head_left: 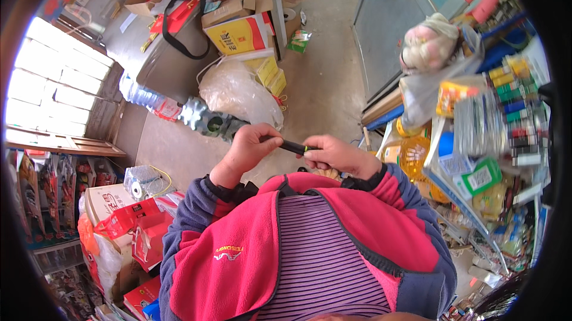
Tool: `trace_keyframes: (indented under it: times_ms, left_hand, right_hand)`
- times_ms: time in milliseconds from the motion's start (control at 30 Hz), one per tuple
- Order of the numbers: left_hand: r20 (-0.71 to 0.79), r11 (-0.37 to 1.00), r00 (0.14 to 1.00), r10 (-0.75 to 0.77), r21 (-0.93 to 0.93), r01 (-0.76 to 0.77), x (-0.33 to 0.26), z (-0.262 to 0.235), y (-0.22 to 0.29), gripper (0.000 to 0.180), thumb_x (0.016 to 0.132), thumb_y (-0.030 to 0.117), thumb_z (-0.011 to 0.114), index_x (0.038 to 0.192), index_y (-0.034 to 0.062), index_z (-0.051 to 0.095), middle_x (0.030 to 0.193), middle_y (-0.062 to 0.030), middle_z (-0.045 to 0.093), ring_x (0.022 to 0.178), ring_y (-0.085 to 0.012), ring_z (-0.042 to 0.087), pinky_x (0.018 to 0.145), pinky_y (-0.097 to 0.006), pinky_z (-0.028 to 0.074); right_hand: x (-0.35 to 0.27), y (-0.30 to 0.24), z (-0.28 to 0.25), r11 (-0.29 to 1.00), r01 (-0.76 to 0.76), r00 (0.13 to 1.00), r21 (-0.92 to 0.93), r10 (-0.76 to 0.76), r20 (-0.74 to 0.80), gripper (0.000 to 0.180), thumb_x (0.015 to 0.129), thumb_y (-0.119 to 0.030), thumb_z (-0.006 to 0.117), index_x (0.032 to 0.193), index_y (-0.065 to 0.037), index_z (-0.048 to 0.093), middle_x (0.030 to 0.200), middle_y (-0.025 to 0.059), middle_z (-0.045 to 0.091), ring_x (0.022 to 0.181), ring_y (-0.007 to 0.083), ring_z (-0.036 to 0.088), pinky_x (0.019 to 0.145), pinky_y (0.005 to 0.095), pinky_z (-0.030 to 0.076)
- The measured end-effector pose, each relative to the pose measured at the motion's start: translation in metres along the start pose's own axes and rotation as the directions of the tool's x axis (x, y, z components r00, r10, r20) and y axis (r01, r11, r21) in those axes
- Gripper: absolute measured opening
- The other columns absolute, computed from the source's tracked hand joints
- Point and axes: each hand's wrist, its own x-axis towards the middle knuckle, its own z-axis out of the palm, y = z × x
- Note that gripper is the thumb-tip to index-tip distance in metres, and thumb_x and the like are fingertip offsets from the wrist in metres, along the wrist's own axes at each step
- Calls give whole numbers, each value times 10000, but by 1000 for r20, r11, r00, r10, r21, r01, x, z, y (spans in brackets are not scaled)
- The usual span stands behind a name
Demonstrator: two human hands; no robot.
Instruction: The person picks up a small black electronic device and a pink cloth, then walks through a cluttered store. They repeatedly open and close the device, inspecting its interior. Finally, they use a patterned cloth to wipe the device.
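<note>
In front of my chest I hold a slim black stick-like thing (291,146) with a small green band near its right end. My left hand (250,149) is closed round its left part, with the thumb lying along it. The fingers of my right hand (338,154) pinch its right end. Just beyond my left hand is a grey-green, patterned object (211,121) with dark round spots. Whether it joins the black stick, I cannot tell. Past it lies a wrapped pack of clear bottles (146,96) with a pink label.
A clear plastic bag (238,92) sits on the floor ahead, near yellow boxes (241,35). On the right stand oil bottles (414,154) and a crowded goods counter (476,136), with a bag of garlic-like bulbs (430,44). Cartons and red bags (149,234) are at my left.
</note>
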Motion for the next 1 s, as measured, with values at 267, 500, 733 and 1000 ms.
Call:
trace_keyframes:
  times_ms: [267,500,733,1000]
  left_hand:
    - [-214,991,972,-101,-108,79,175,-79,12,147,878,157,683,885,13,654,686,37,552,618,-50,477,544,-215,388]
    - [-149,979,988,-50,-205,19,376,-131,39,174,892,35,574,1031,-10,670,775,-11,618,653,-65,549,585,-209,445]
    - [140,995,988,63,-90,-51,571,-146,95,291,874,-25,477,1108,-7,648,830,-25,642,708,-86,634,620,-229,505]
    - [276,961,934,226,92,-260,816,-118,148,261,848,-30,518,1058,3,669,786,-129,674,683,-165,669,652,-286,527]
  right_hand:
    - [140,-141,-150,935,127,981,-331,-68,183,166,912,-156,575,990,-13,612,707,-37,526,583,43,445,533,205,376]
    - [227,-268,-294,801,106,994,-589,-65,90,157,891,-158,579,950,-19,619,672,-8,554,596,76,499,545,248,408]
    - [247,-351,-458,805,84,996,-587,-73,43,204,861,-151,571,979,7,624,666,15,572,611,107,525,572,280,441]
    - [252,-437,-671,783,16,992,-622,-92,-90,218,893,-153,581,1033,8,621,715,10,571,647,95,512,593,260,438]
